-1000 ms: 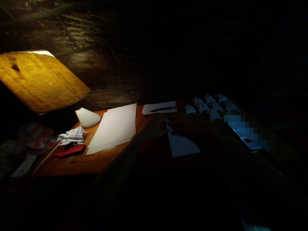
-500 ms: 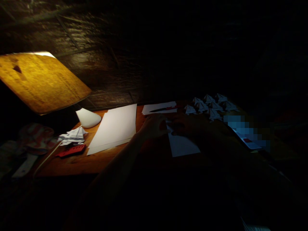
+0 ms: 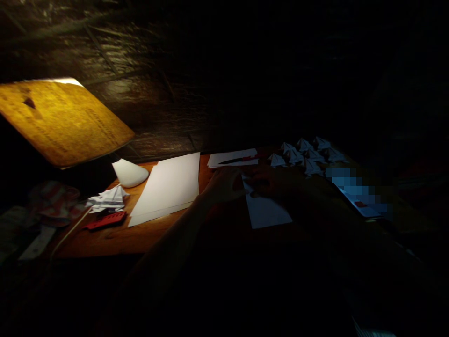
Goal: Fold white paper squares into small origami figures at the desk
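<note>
A white sheet of paper (image 3: pixel 268 213) lies on the wooden table in dim light, its near end wider than its far end. My left hand (image 3: pixel 226 184) is at the far left of this sheet, fingers curled over its edge and thumb toward the near side. From the right, my right hand (image 3: pixel 264 181) bends its fingers onto the same far end. Both hands grip the paper there, close together. Deep shadow hides most of the right fingers and whatever fold lies beneath them.
Larger white sheets (image 3: pixel 170 187) lie left of my hands. Behind is a paper stack (image 3: pixel 213 161) with a red-handled knife (image 3: pixel 242 159) on it. Several folded paper shapes (image 3: pixel 310 154) stand back right, near a lit, pixelated device (image 3: pixel 365 206). A lamp (image 3: pixel 66 121) overhangs the left, above a red object (image 3: pixel 107 220).
My right fingers have shifted slightly over the far end of the paper. The left hand and the sheet stay almost in place; the view has moved a little.
</note>
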The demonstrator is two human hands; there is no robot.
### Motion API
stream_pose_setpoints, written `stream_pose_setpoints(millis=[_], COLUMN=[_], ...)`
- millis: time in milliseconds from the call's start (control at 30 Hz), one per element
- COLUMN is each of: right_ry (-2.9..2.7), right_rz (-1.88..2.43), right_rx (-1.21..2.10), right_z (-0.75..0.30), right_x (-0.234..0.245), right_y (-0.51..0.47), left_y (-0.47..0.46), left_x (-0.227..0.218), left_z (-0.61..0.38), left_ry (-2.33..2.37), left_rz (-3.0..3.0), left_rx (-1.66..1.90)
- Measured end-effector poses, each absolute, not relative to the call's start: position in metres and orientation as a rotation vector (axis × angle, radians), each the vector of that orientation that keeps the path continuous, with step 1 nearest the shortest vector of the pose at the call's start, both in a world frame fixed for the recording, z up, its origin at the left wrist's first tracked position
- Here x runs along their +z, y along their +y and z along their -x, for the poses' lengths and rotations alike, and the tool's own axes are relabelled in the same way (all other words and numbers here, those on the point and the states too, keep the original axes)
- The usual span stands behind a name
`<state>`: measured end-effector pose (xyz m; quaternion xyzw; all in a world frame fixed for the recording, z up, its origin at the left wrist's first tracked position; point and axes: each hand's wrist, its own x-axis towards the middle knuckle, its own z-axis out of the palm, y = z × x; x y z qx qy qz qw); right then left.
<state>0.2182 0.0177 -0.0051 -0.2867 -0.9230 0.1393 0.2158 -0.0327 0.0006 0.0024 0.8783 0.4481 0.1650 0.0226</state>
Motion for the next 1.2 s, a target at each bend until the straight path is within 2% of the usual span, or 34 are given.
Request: stream_pose_setpoints(millis=[300,600,867,1200], right_ry=[-2.612,-2.574,-2.590,-2.607], right_rz=[0.871,0.741,0.770,0.707], right_rx=[0.377,0.366,0.454,0.457], right_z=[-0.217,-0.219,-0.217,-0.224], right_x=[0.016,-0.011,-0.003,-0.018], right_y=[0.004,0.023,0.021,0.037], left_y=[-0.002,-0.002,0.001,0.002], left_x=[0.013,0.007,0.005,0.005], left_z=[0.028,0.028,0.031,0.031], left_ry=[1.404,1.323,1.306,1.321], left_rz=[-2.729,-2.751,-2.721,-2.730], left_rx=[0.592,0.521,0.535,0.505])
